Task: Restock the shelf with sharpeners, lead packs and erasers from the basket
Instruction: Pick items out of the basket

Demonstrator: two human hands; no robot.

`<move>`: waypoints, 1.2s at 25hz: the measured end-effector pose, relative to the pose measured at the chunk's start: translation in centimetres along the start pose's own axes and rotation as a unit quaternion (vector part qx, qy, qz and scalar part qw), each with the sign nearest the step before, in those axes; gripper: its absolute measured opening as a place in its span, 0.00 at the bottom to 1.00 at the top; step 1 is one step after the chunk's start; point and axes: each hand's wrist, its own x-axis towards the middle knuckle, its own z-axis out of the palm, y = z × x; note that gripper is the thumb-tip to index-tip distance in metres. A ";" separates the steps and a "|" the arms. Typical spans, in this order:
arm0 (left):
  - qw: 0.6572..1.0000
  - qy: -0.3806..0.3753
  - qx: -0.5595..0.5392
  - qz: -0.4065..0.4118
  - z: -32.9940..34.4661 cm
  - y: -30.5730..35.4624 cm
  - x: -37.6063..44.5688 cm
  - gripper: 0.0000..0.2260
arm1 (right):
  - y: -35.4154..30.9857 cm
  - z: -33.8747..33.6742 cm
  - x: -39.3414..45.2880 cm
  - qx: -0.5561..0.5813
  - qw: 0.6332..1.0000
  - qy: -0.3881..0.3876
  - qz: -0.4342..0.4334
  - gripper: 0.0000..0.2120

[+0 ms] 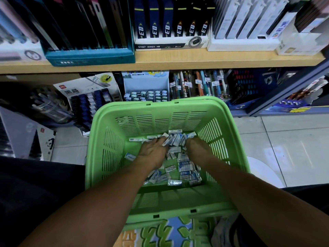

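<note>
I have both hands in the basket (110, 139): left hand (153, 150) and right hand (197, 148) flank a clump of erasers (175, 139), closing on it; the shelf (160, 61) lies straight ahead.

Both arms reach forward; left hand (152, 152) and right hand (197, 146) apparently cupped.

Bright green basket (110, 139), slotted walls in fine stripes. Inside, erasers (185, 168) in white and blue sleeves, some grey. At twelve o'clock, pale wood shelf (178, 59); above it navy and black lead packs (170, 27) with yellow bands. At eleven, a teal display box (89, 56). At one, a white box (242, 43). At three, pale grey floor tiles (284, 139).
</note>
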 end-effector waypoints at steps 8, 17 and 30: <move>0.997 0.038 -0.033 -0.051 -1.4 -1.1 -1.6 0.23 | -1.0 -4.9 0.4 0.116 0.993 -0.024 0.009 0.08; 0.993 -0.069 0.038 0.084 -0.4 2.1 0.9 0.42 | -0.2 1.9 -0.2 0.288 0.924 -0.214 0.135 0.39; 0.993 -0.099 0.034 -0.058 -7.1 -0.6 -4.5 0.17 | -0.8 -11.7 -3.6 0.213 0.976 -0.031 -0.039 0.05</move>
